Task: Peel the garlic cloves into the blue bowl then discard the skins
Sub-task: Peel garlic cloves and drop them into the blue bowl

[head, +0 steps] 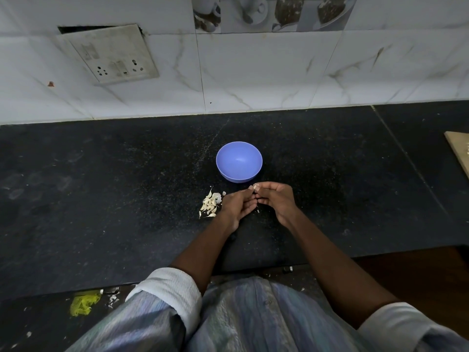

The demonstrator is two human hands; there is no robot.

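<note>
A person's two bare hands meet just above a black speckled stone counter, fingertips together. The right hand and the left hand both pinch a small pale garlic clove between thumbs and fingertips, the clove held at the top of the joined fingers. Both hands are curled closed around this pinch, palms turned inward toward each other. Just left of the left hand, touching the counter, lies a small heap of cream-coloured unpeeled garlic cloves and papery skins. Directly beyond the hands, toward the back edge of the counter, stands a round blue plastic bowl, upright and apart from the hands; its inside shows nothing but blue. Behind the counter rises a wall of white marbled tiles carrying a grimy metal switch and socket plate to the left. A pale wooden board pokes in at the counter's right edge. Rolled pale shirt sleeves fill the foreground.
</note>
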